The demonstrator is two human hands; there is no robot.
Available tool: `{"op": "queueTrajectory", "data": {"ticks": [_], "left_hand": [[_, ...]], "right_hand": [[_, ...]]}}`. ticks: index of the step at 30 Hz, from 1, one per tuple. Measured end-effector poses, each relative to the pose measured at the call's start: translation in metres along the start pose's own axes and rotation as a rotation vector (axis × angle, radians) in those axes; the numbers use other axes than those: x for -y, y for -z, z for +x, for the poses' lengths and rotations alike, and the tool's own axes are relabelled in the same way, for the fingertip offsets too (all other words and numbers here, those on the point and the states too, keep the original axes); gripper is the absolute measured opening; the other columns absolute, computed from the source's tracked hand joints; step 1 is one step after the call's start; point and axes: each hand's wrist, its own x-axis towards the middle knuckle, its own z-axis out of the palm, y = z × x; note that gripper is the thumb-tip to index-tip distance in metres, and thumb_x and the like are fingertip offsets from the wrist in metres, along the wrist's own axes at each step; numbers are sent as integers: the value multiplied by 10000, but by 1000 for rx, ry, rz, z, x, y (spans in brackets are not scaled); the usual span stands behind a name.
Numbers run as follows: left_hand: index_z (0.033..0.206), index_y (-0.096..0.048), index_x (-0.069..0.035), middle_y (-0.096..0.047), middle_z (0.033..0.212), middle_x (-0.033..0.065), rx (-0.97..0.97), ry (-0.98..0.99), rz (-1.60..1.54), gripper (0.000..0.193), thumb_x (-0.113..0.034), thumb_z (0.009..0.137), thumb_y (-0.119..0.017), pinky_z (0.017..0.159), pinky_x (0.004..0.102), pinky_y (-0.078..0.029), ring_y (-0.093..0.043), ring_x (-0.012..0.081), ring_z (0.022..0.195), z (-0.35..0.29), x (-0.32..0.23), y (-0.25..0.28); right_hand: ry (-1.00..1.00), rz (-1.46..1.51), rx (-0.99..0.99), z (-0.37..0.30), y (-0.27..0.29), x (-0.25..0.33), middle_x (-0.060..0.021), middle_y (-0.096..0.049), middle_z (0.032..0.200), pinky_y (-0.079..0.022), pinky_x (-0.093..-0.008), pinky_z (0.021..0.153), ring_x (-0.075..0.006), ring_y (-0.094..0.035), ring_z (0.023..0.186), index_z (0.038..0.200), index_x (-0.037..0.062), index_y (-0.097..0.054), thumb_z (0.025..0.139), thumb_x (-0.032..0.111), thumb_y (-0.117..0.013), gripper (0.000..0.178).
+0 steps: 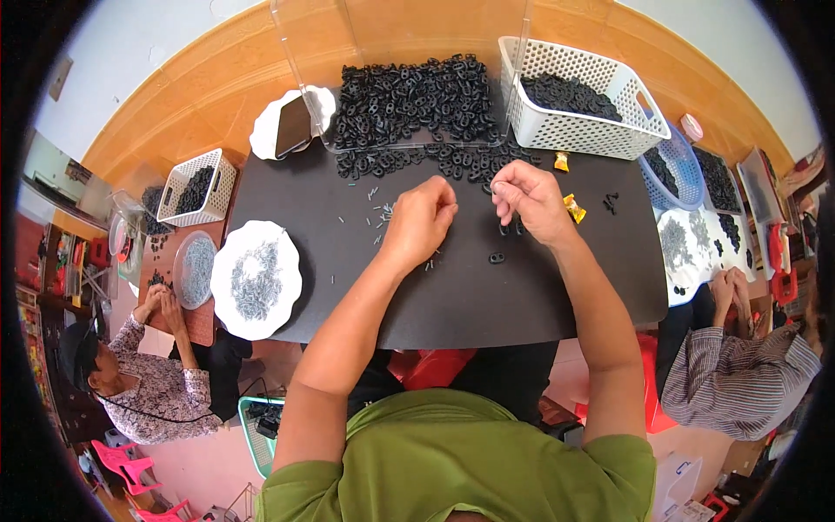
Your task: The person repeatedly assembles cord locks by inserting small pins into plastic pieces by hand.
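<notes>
Left hand (pixel 420 222) curled over pins (pixel 379 213); right hand (pixel 529 200) pinching small piece, orientation unclear.

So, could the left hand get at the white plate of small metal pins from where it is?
Probably yes. The white plate sits on the black mat's left edge, on the same side as the left hand, with only bare mat and a few loose pins between them.

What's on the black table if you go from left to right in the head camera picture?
White plate of small metal pins → left hand → right hand → yellow wrapped candy → little black ring pieces.
</notes>
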Motion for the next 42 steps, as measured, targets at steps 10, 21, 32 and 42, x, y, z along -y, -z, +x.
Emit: {"op": "queueTrajectory", "data": {"ticks": [10, 21, 32, 42], "left_hand": [[851, -601, -10, -583, 719, 14, 140, 304, -1035, 76, 12, 778, -599, 523, 181, -411, -504, 57, 600, 0, -3, -4], [843, -581, -21, -562, 694, 7, 99, 418, -1071, 50, -44, 842, -537, 496, 176, -404, -484, 47, 572, -1, -5, -5], [858, -575, -8, -573, 696, 21, 119, 410, -1124, 61, -46, 848, -529, 498, 176, -409, -494, 53, 569, -2, -5, -6], [829, -573, -2, -566, 661, 8, 74, 306, -880, 69, -51, 848, -528, 472, 186, -413, -488, 49, 545, -4, -6, -9]], "right_hand": [[-123, 321, 20, -2, -15, 2, -65, -570, 722, -478, -218, 445, -107, -555, 558, 921, -26, -571, 842, 49, -525, 118], [-193, 313, 7, -4, -17, 3, -69, -579, 698, -484, -217, 443, -109, -561, 544, 907, -38, -591, 814, 24, -550, 119], [-23, 182, -71, -8, -30, 8, -56, -557, 775, -500, -226, 511, -111, -565, 622, 934, -49, -578, 806, -21, -555, 134], [88, 76, -101, -10, -32, 3, -29, -539, 761, -456, -181, 478, -60, -532, 594, 874, -17, -567, 787, -41, -570, 90]]}}
